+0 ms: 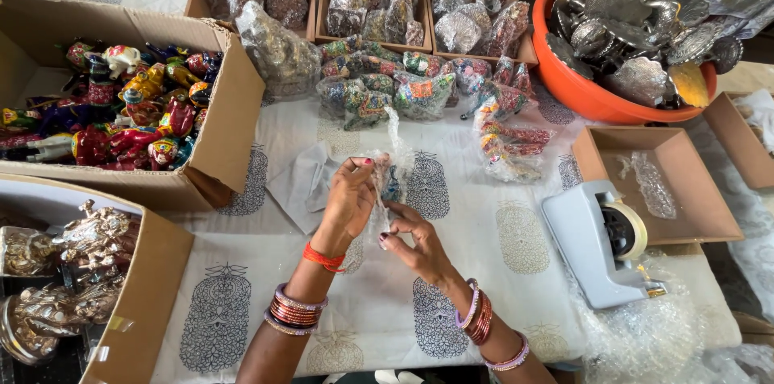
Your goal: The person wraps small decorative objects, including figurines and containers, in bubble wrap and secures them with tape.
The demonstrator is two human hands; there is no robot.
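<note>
This is a handicraft packing workshop. Cardboard boxes (121, 102) of painted figurines fill the left of the frame, bubble-wrapped pieces (379, 86) crowd the top centre, and an orange tub (580, 86) holds metal ornaments at upper right. A tape dispenser (601, 239) sits on the printed cloth (451, 271) at right.

Materials and finishes, located from the tape dispenser (601, 243), matt grey plastic carrying a pale tape roll. Beneath it: tablecloth (451, 287), matt white cloth with dark block prints. Behind it: basin (576, 86), glossy orange plastic, filled with embossed silvery plaques (637, 21), apparently metal. Far left: cardboard box (222, 110), matt brown, holding glossy painted figurines (129, 110). Left, between the left hand (348, 199) and right hand (411, 243): clear, crinkled bubble wrap (385, 178).
</note>
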